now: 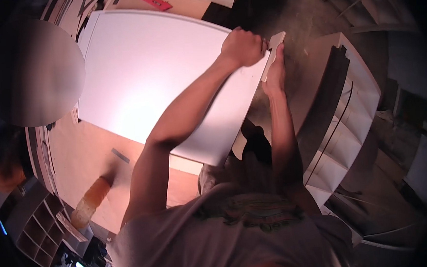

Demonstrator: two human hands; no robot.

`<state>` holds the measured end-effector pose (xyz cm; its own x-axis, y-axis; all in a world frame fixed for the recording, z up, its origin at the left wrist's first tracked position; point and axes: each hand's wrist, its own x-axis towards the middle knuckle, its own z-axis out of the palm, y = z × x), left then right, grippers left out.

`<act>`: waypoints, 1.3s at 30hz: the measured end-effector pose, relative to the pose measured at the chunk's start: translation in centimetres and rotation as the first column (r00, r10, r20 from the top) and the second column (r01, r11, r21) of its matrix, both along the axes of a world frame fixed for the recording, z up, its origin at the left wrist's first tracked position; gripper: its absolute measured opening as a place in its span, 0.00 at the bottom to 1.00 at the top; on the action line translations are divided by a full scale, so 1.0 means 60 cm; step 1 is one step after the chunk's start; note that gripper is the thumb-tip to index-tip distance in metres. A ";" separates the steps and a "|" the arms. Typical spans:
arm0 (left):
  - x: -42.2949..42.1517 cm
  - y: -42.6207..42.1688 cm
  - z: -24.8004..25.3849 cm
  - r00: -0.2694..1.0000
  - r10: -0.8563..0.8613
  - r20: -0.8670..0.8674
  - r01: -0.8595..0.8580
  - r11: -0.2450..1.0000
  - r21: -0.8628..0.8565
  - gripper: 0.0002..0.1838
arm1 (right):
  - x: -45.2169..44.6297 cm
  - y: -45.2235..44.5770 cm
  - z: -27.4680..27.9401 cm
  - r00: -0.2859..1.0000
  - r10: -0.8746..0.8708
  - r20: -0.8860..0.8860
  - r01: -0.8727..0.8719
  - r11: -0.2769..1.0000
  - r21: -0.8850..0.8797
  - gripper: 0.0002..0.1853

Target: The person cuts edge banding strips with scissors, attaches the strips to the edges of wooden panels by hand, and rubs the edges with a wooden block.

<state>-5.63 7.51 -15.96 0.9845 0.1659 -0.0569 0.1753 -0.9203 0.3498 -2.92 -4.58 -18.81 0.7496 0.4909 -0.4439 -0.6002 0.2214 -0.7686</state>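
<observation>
A large white panel (171,82) lies across the workbench, bright with glare near its middle. My left hand (243,47) is closed in a fist over the panel's right end, its fingertips at the edge. What those fingers hold, if anything, is hidden. Just beyond that end, my right hand (276,72) grips a small flat piece of pale wood (277,40), upright along the panel's edge. The wood is close beside my left knuckles; whether they touch I cannot tell.
A red tool (153,0) lies beyond the panel's far side. An amber bottle-like object (91,199) is on the wooden bench top (68,157). To the right stands a white shelf unit (343,140). A blurred round shape (48,72) covers the left. A compartmented rack (39,232) sits lower left.
</observation>
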 end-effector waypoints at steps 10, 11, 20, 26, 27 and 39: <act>0.008 0.005 0.005 0.999 -0.017 -0.027 0.018 1.000 0.022 0.22 | -0.047 -0.071 0.009 0.982 0.067 0.179 -0.024 0.972 -0.234 0.28; 0.008 0.004 0.000 0.999 -0.011 0.030 0.011 1.000 0.003 0.23 | -0.050 -0.064 0.012 0.977 0.051 0.205 0.002 0.968 -0.250 0.27; 0.003 -0.007 0.001 0.998 0.004 0.061 -0.003 1.000 -0.018 0.22 | -0.042 -0.063 0.018 0.956 0.087 0.280 0.021 0.932 -0.363 0.26; 0.007 -0.001 0.011 1.000 -0.003 -0.012 0.003 0.999 -0.036 0.22 | -0.035 -0.057 0.011 0.965 0.054 0.258 0.037 0.942 -0.334 0.27; 0.008 0.001 0.011 1.000 0.000 -0.014 -0.001 0.999 -0.054 0.23 | -0.034 -0.057 0.009 0.962 0.071 0.262 0.014 0.951 -0.310 0.28; 0.009 -0.001 0.009 0.998 0.023 -0.053 -0.025 0.999 -0.033 0.16 | -0.056 -0.058 0.026 0.966 0.100 0.239 -0.008 0.933 -0.359 0.30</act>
<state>-5.12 7.48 -15.41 0.9758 0.1866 -0.1140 0.2160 -0.9036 0.3698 -6.27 -8.08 -17.23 0.8351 0.3799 -0.3978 -0.3824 -0.1188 -0.9163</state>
